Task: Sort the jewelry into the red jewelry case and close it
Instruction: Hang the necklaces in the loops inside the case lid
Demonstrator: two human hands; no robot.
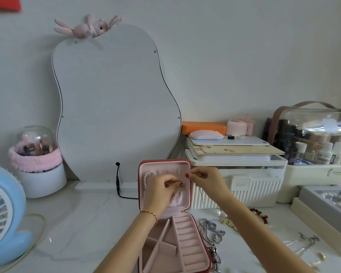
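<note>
The red jewelry case [187,196] stands open on the marble top, with its pink-lined lid upright and its tray of ring rolls and compartments [185,243] towards me. A pearl strand [146,179] hangs at the lid's left. Both hands are up at the lid's inner face. My left hand [161,191] has its fingers curled at the lid's middle hooks. My right hand [205,179] pinches a thin chain necklace [201,194] that hangs down over the lid's right edge. Whether my left fingers also pinch this chain is unclear.
Loose jewelry lies right of the case: a silver ball chain with pendant [211,231], pearl earrings [218,212], a bead bracelet [261,215], gold discs [228,223], a gold ring [321,256]. A grey tray [323,211] sits far right, a white storage box [244,184] behind, a mirror [116,107] and a blue fan [6,213] at left.
</note>
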